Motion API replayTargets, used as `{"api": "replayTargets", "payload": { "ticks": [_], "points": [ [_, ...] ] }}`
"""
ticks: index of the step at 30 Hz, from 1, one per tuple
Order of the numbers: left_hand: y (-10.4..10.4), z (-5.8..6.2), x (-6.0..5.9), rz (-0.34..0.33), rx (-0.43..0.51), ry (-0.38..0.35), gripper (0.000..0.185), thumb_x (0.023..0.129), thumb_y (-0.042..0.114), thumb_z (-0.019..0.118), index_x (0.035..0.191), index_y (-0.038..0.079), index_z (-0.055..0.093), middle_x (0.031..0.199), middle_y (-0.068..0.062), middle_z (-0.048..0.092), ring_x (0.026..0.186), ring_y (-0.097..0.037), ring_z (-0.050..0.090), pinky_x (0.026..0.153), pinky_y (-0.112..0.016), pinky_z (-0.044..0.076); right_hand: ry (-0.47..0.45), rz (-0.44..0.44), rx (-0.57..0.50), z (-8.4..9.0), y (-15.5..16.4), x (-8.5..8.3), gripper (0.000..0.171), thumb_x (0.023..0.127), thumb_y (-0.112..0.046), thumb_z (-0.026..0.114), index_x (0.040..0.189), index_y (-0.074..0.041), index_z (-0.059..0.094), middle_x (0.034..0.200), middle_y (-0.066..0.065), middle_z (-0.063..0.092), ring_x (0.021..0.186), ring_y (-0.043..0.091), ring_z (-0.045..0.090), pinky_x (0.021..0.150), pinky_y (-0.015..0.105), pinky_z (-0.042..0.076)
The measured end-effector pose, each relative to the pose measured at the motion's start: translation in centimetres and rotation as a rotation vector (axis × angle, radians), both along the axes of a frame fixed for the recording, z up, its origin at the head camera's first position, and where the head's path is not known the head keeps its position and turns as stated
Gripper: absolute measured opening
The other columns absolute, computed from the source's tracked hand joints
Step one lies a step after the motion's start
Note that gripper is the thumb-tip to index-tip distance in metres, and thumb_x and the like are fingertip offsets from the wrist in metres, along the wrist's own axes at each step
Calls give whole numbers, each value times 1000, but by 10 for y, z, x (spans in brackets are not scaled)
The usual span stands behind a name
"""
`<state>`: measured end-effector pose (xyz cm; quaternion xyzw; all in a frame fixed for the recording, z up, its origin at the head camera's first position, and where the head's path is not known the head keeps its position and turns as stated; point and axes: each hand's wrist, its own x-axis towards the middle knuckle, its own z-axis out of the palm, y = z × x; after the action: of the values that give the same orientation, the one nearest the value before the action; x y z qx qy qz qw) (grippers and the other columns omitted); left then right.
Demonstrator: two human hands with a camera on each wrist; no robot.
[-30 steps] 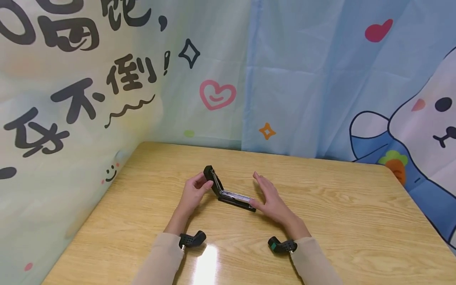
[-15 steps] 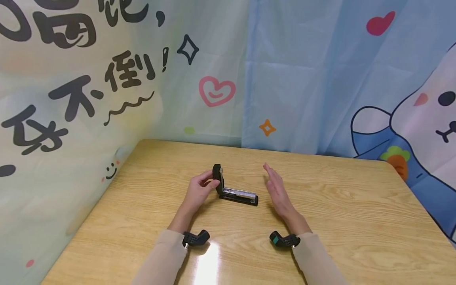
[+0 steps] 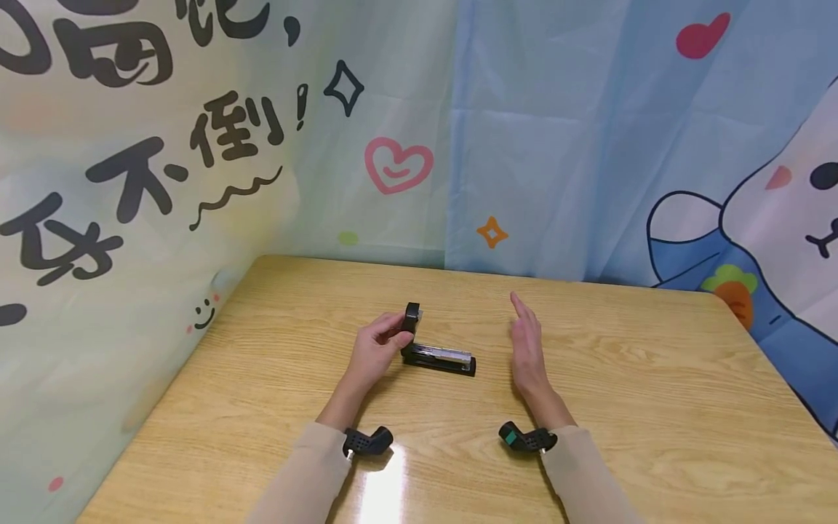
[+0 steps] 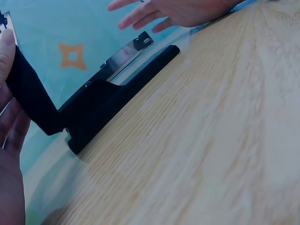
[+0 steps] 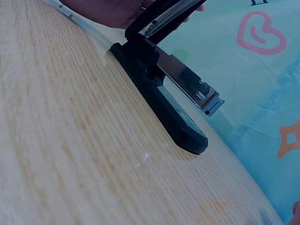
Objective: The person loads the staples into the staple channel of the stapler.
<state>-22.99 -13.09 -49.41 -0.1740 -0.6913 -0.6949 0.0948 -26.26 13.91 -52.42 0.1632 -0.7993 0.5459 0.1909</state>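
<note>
A black stapler (image 3: 440, 361) lies on the wooden table (image 3: 622, 407), its base flat and its top arm raised nearly upright at the left end. My left hand (image 3: 382, 340) pinches that raised arm near its tip. In the left wrist view the stapler (image 4: 108, 96) shows its metal staple channel, with my left hand (image 4: 9, 140) at the frame's left edge. My right hand (image 3: 527, 342) hovers with straight fingers to the right of the stapler, not touching it. The right wrist view shows the stapler (image 5: 164, 101) from its front end.
Printed curtains (image 3: 556, 145) hang close behind the table's far edge and along its left side. The table's right corner (image 3: 713, 302) is rounded. A glare patch (image 3: 380, 487) lies near the front edge between my sleeves.
My left hand has swung the stapler's top arm from leaning back to the left up to nearly upright. My right hand has let go of the base's front end and moved right.
</note>
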Motion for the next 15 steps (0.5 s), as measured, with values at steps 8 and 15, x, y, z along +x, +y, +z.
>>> {"api": "replayTargets", "payload": {
  "ticks": [8,15],
  "points": [
    [6,0,0,17,-75,27,38,87,-1,64,123,-11,58,115,-26,59,96,-1,58,84,-20,48,0,-2,-16,1,0,1,50,103,-27,25,149,-8,28,150,14,31,140,30,21,111,55,14],
    [11,-21,-12,50,-112,29,36,85,1,66,121,-1,63,114,-19,62,97,-4,57,84,-22,47,-19,-11,-36,2,0,1,49,103,-27,27,150,-10,26,150,13,32,141,27,23,112,48,17]
  ]
}}
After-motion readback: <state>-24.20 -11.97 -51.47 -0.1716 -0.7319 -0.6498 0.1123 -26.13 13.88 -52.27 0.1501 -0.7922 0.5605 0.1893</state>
